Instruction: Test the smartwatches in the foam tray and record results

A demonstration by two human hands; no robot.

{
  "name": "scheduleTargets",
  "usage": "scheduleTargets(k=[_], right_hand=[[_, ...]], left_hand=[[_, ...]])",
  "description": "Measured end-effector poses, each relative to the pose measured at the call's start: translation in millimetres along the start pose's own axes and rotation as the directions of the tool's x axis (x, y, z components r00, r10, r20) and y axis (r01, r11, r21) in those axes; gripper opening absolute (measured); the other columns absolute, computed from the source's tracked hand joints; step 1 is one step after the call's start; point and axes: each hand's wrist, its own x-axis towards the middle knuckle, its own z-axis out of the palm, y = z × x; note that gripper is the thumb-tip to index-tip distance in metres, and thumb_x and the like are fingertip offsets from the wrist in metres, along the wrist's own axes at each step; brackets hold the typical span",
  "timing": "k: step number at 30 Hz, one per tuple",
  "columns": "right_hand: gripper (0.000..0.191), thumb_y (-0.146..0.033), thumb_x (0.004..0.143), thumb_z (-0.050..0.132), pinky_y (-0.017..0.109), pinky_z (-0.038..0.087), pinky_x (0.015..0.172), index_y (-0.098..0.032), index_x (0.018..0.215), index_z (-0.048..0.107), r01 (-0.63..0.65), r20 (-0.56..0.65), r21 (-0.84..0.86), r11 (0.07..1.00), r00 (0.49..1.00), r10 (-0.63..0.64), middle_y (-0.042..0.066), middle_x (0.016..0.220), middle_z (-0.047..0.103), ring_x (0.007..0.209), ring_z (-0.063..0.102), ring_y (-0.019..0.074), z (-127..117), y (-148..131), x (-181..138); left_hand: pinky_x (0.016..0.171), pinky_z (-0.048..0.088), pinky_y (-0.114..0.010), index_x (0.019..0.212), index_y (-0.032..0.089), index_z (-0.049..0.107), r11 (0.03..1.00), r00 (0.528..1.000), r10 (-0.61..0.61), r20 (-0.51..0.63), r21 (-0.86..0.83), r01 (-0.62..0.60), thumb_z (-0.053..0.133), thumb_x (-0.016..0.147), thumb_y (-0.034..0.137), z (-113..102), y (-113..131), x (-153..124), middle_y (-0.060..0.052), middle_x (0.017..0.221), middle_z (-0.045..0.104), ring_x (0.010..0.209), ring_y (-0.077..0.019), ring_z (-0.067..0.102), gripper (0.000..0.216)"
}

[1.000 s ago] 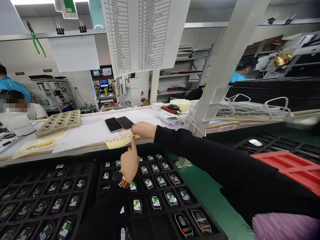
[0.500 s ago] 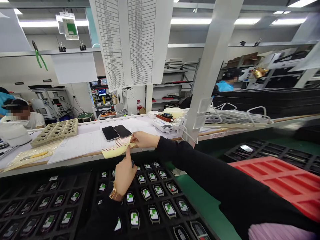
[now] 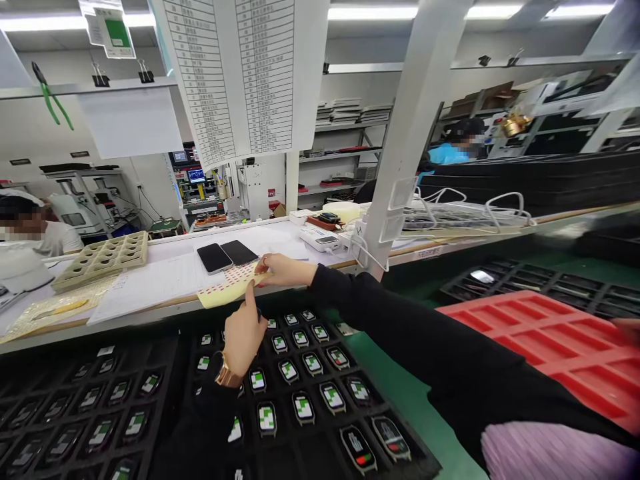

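A yellow sheet of small red dot stickers (image 3: 227, 283) lies over the bench's front edge. My right hand (image 3: 280, 270) pinches its right end between thumb and fingers. From below, my left hand (image 3: 243, 337) reaches up with one finger stretched out, its tip touching the sheet's edge near the right fingertips. Its other fingers curl and are partly hidden; I see nothing held in them. Two dark phones (image 3: 214, 257) lie just behind the sheet. Under my left hand, a black tray (image 3: 320, 450) carries several smartwatches (image 3: 303, 407) with green-and-white screens.
Another black tray (image 3: 167, 380) of watches sits at left. A red compartment tray (image 3: 525, 303) stands at right, with another person's hand (image 3: 627, 327) at its edge. On the bench are a beige tray (image 3: 100, 260), papers (image 3: 150, 290) and a white device (image 3: 320, 240). A post (image 3: 400, 133) rises nearby.
The view has shifted slightly, so the scene sits a little higher and further left. Both hands keep nearly the same place at the sticker sheet. Another person's hand now shows at the right edge.
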Motion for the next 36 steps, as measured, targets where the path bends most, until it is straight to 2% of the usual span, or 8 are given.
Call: scheduleTargets(k=[3, 9, 16, 20, 26, 31, 36], right_hand=[[0.024, -0.031, 0.091, 0.073, 0.043, 0.053, 0.093, -0.013, 0.105, 0.066, -0.012, -0.001, 0.000, 1.000, 1.000, 0.012, 0.008, 0.111, 0.065, 0.103, 0.063, 0.0223, 0.0, 2.0, 1.1], [0.020, -0.031, 0.093, 0.071, 0.039, 0.056, 0.086, -0.013, 0.101, 0.067, -0.036, 0.063, 0.003, 0.999, 0.997, 0.036, 0.005, 0.100, 0.068, 0.094, 0.066, 0.0194, -8.4, 0.7, 7.6], [0.019, -0.032, 0.097, 0.067, 0.035, 0.057, 0.081, -0.013, 0.096, 0.067, -0.118, 0.105, 0.004, 0.993, 0.988, 0.117, 0.004, 0.097, 0.068, 0.087, 0.066, 0.0175, -10.5, -2.4, 18.8], [0.020, -0.033, 0.098, 0.065, 0.036, 0.057, 0.083, -0.013, 0.097, 0.067, -0.135, 0.085, 0.001, 0.991, 0.987, 0.135, 0.004, 0.099, 0.068, 0.089, 0.066, 0.0180, -6.7, -2.3, 21.8], [0.019, -0.031, 0.098, 0.065, 0.038, 0.057, 0.084, -0.013, 0.102, 0.066, -0.095, 0.021, 0.002, 0.996, 0.995, 0.094, 0.005, 0.100, 0.068, 0.091, 0.066, 0.0184, -1.4, -4.9, 17.1], [0.018, -0.031, 0.099, 0.063, 0.038, 0.056, 0.085, -0.013, 0.099, 0.066, -0.053, 0.007, 0.030, 0.998, 0.999, 0.053, 0.005, 0.099, 0.068, 0.091, 0.066, 0.0181, 3.2, -6.5, 13.6], [0.018, -0.031, 0.100, 0.062, 0.038, 0.056, 0.086, -0.013, 0.099, 0.066, -0.062, -0.014, 0.062, 0.996, 0.998, 0.063, 0.005, 0.101, 0.067, 0.092, 0.066, 0.0183, 6.0, -5.6, 7.0]], left_hand=[[0.063, 0.045, -0.032, 0.156, 0.014, 0.015, 1.000, 1.000, -0.001, -0.003, 0.003, 0.001, 0.052, 0.088, 0.021, -0.1, -0.6, -0.3, -0.011, 0.096, 0.073, 0.084, -0.0298, 0.073, 0.077], [0.061, 0.044, -0.029, 0.157, 0.017, 0.015, 1.000, 1.000, 0.002, -0.026, -0.007, -0.002, 0.052, 0.088, 0.019, 1.6, -0.4, -0.7, -0.008, 0.094, 0.073, 0.079, -0.0253, 0.073, 0.078], [0.063, 0.045, -0.029, 0.157, 0.018, 0.013, 1.000, 1.000, -0.005, -0.010, -0.018, 0.004, 0.053, 0.089, 0.020, -0.9, -0.4, -0.5, -0.010, 0.094, 0.073, 0.084, -0.0270, 0.073, 0.079], [0.063, 0.045, -0.031, 0.157, 0.017, 0.013, 0.999, 1.000, -0.004, 0.009, -0.032, 0.004, 0.053, 0.088, 0.021, -1.6, -0.9, -0.8, -0.010, 0.095, 0.073, 0.084, -0.0287, 0.073, 0.079], [0.062, 0.045, -0.030, 0.157, 0.020, 0.013, 0.998, 1.000, -0.003, 0.002, -0.070, 0.003, 0.054, 0.088, 0.022, 0.2, -3.7, -2.8, -0.007, 0.092, 0.074, 0.080, -0.0278, 0.073, 0.081], [0.064, 0.045, -0.030, 0.157, 0.021, 0.016, 0.994, 1.000, -0.013, 0.007, -0.108, 0.014, 0.054, 0.087, 0.022, -0.7, -4.9, -3.4, -0.008, 0.092, 0.074, 0.082, -0.0286, 0.073, 0.080], [0.066, 0.045, -0.031, 0.157, 0.024, 0.015, 0.988, 0.999, -0.028, 0.020, -0.151, 0.031, 0.053, 0.086, 0.022, -1.9, -6.9, -2.7, -0.007, 0.096, 0.075, 0.086, -0.0288, 0.073, 0.080]])
